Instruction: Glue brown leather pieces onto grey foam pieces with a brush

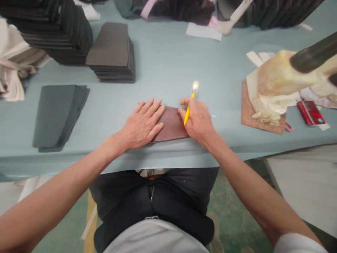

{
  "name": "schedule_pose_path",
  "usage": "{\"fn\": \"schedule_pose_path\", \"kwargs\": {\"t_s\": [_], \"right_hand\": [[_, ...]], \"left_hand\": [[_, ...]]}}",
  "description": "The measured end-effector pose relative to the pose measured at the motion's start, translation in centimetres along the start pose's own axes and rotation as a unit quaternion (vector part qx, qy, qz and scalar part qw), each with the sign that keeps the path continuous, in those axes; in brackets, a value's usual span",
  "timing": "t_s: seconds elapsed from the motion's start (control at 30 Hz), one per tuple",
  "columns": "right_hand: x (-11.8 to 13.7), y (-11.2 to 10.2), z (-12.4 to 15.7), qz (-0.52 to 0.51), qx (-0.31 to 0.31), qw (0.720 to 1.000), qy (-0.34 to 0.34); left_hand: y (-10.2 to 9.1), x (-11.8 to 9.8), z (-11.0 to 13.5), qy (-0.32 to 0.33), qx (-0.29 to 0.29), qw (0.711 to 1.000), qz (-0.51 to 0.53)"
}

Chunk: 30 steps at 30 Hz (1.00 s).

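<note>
Two bare hands meet over a flat, reddish-brown, leather-like panel [172, 123] that lies near the front edge of the table [163, 66], covered in a pale blue-green sheet. The left hand [144, 123] is spread palm down over the panel's left part, fingers straight, gripping nothing. The right hand [198, 118] is curled round a slim yellow brush with a pale, clotted head [187, 115], the head pointing away from the body; this hand overlaps the panel's right end.

The panel looks thin and light, probably bendable yet firm enough to lie flat, and its smooth face may slide unless pressed. Spread fingers seem right for steadying it; to lift it, a pinch at the long near edge would probably serve. The brush should be light and rigid, best held by its handle, since the clotted head may be sticky.

The panel's left end is hidden under the left hand, and its right end under the other, so its full outline cannot be made out; nor can I tell whether the right fingertips press on it. The right fingers cover part of the brush handle. At the right, what the crusted, cream-coloured container [280, 75] holds cannot be seen, and the dark stacks behind are cut off by the top edge.
</note>
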State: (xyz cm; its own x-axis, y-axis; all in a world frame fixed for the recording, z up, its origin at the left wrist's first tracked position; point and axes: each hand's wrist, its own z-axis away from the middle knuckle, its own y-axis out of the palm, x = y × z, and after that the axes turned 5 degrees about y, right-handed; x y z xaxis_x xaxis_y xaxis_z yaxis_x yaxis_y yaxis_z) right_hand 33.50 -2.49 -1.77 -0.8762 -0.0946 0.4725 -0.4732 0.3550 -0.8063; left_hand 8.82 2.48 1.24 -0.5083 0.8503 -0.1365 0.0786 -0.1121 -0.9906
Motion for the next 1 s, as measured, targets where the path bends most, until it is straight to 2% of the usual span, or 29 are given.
{"fn": "schedule_pose_path", "kwargs": {"t_s": [0.13,0.23,0.37,0.47,0.6,0.73,0.9,1.0], "right_hand": [[0.2,-1.2,-0.2,0.043,-0.028,0.999,-0.004],[1.7,-1.8,0.0,0.032,-0.049,0.998,-0.015],[4.6,-1.4,1.1,-0.023,-0.058,0.998,-0.018],[5.6,-0.6,2.1,-0.053,-0.054,0.997,-0.026],[4.1,-0.4,2.6,-0.066,-0.064,0.996,-0.012],[2.1,-1.8,2.2,-0.091,-0.079,0.993,0.008],[1.4,-4.3,2.8,-0.127,-0.201,0.970,0.051],[1.6,-4.8,3.7,-0.142,-0.217,0.964,0.064]], "left_hand": [[-0.1,-0.3,-0.1,-0.004,-0.001,1.000,0.004],[0.1,-0.7,0.1,-0.017,-0.024,1.000,0.003],[0.2,-1.4,0.4,-0.034,-0.045,0.998,0.004],[0.0,-1.7,0.9,-0.047,-0.042,0.998,0.014],[-0.5,-2.5,0.8,-0.060,-0.038,0.997,0.022],[-0.7,-5.0,-1.5,-0.036,-0.055,0.997,0.029],[-0.4,-7.3,-5.4,-0.021,-0.057,0.998,0.037],[0.2,-7.5,-6.5,-0.027,-0.045,0.998,0.033]]}}
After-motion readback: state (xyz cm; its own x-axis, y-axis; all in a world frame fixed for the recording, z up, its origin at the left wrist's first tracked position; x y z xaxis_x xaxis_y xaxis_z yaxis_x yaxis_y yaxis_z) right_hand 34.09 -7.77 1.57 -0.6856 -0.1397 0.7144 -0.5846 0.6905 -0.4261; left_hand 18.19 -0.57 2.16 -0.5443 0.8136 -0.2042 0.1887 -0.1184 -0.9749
